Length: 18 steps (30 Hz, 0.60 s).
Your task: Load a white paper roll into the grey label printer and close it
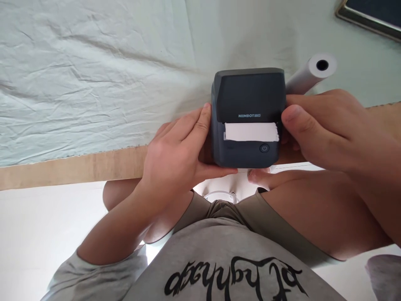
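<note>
A dark label printer [250, 94] with "NIIMBOT" on its lid is held between my two hands at the table's near edge. Its lid is down, and a short strip of white paper [250, 131] sticks out of the front slot. Below the strip is a round power button [264, 148]. My left hand [178, 148] grips the printer's left side, with the thumb under its front edge. On the right side, my right hand [326, 127] closes on the casing near the slot; some of its fingers are hidden behind the printer.
A white paper roll [305, 75] with a black core lies behind my right hand. A dark, metal-rimmed object [372, 19] sits at the top right corner. Pale green wrinkled cloth [94, 75] covers the table, whose bare wooden edge [75, 169] shows in front.
</note>
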Motion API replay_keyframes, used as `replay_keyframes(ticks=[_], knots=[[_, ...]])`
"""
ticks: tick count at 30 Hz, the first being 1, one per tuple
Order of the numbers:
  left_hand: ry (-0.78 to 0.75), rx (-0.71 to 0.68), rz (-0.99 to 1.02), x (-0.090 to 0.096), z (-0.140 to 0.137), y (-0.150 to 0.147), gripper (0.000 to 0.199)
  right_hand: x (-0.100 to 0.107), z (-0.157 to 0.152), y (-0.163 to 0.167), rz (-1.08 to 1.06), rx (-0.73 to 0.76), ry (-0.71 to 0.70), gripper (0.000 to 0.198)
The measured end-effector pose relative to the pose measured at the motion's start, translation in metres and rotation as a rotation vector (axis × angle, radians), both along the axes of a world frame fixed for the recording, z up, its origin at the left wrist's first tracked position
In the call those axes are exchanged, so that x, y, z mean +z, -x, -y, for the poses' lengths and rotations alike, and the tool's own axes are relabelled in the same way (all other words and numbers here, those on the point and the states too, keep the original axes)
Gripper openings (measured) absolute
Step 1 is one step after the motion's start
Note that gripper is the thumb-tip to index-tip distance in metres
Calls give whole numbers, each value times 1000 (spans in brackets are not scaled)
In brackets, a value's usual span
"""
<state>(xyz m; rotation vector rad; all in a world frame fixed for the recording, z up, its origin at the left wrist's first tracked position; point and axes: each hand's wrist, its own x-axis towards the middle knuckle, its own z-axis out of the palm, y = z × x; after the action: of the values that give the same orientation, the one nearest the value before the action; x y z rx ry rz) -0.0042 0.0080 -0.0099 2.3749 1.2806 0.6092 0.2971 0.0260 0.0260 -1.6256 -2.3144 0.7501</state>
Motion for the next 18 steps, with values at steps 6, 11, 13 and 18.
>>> replay_keyframes(ticks=[6,11,13,18], knots=[[-92,-24,3,0,-4,-4,90,-1,-8,7,53,12,18,112],[-95,4,-36,-2,-3,-5,103,2,-8,9,72,-1,21,115],[-97,-13,-25,0,-1,-3,103,3,-3,10,48,-38,66,116],[13,-105,41,6,2,5,91,5,15,13,-125,-246,-193,100]])
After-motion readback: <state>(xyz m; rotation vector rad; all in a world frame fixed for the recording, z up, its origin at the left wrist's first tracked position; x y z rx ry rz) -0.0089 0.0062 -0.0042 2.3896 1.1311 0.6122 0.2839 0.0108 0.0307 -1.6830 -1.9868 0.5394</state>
